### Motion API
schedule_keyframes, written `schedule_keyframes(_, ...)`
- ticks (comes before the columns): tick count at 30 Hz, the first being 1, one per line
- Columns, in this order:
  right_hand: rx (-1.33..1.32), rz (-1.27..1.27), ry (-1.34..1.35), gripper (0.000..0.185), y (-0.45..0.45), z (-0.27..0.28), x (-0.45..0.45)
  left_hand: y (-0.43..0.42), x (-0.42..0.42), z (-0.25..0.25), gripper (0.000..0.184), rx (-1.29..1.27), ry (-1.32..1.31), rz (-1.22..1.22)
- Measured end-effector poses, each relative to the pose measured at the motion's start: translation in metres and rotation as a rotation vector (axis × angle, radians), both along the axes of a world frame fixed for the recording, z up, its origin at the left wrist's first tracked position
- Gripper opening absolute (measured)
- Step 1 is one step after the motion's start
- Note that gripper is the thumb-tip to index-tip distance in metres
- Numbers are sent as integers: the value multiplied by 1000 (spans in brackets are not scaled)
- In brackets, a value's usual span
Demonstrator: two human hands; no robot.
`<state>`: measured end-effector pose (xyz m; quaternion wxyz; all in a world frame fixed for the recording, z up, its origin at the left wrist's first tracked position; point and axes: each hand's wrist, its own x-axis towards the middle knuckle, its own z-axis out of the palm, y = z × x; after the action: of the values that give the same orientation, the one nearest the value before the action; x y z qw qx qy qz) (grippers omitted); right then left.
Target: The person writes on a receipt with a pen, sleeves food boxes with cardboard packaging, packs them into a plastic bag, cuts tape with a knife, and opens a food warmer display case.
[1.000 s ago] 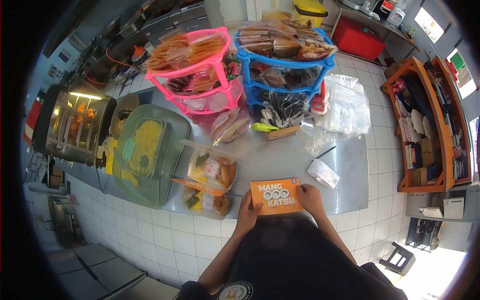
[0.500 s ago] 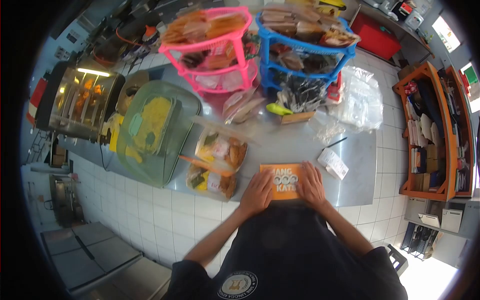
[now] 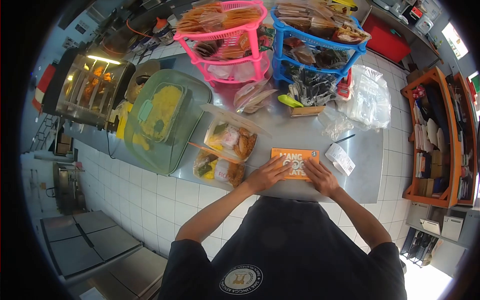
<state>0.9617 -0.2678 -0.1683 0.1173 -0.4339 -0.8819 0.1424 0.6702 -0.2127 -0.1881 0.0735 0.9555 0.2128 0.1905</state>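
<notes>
At the near edge of the steel table (image 3: 369, 172), the left hand (image 3: 269, 176) and the right hand (image 3: 322, 177) lie on the orange box (image 3: 296, 153) printed "MANG". The fingers of both are unclenched and extended, spread over its top from either side and pressing rather than gripping. The box appears closed, though the hands hide part of it. Just right of it lies a curled paper receipt (image 3: 341, 159), with a dark pen (image 3: 345, 138) beyond. To the left sit two food boxes (image 3: 232, 141) holding fried pieces and wrapped packets, near a green translucent cover (image 3: 192, 111). Farther back, a black-handled bundle of cutlery (image 3: 312, 90) stands before the blue rack (image 3: 320, 41), beside the pink rack (image 3: 225, 34); both racks carry filled plastic pouches (image 3: 202, 19)
</notes>
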Motion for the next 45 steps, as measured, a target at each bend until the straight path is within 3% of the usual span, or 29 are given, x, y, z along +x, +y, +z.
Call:
schedule_keyframes(9,-4,-134,-132,48,-20,39,-19,-21,-1,34,48,-223,50,115)
schedule_keyframes(12,-148,-210,230,35,-3,35,-10,-22,8,36,44,-193,61,158)
schedule_keyframes(14,-121,-446,354,22,20,30,8,-26,22,39,35,-250,50,180)
schedule_keyframes(18,-43,-933,740,25,119,44,57,-16,50,17,19,-233,-148,6)
schedule_keyframes(23,-458,-1196,971,35,207,10,126,-21,69,17,10,-191,-255,164)
schedule_keyframes(31,-293,-1352,814,35,283,-31,130,-20,72,22,10,-209,-254,249)
schedule_keyframes(33,-243,-1384,667,34,295,-39,128,-16,73,23,10,-210,-244,250)
schedule_keyframes(36,-116,-1413,586,33,319,-78,141,-16,72,24,10,-231,-246,246)
schedule_keyframes(38,-85,-1484,699,32,311,-72,127,-13,71,28,10,-264,-260,238)
schedule_keyframes(42,222,-1347,1093,27,267,-85,93,-10,73,30,10,-299,-259,244)
schedule_keyframes(45,262,-1338,978,26,243,-69,68,-12,72,29,11,-316,-241,249)
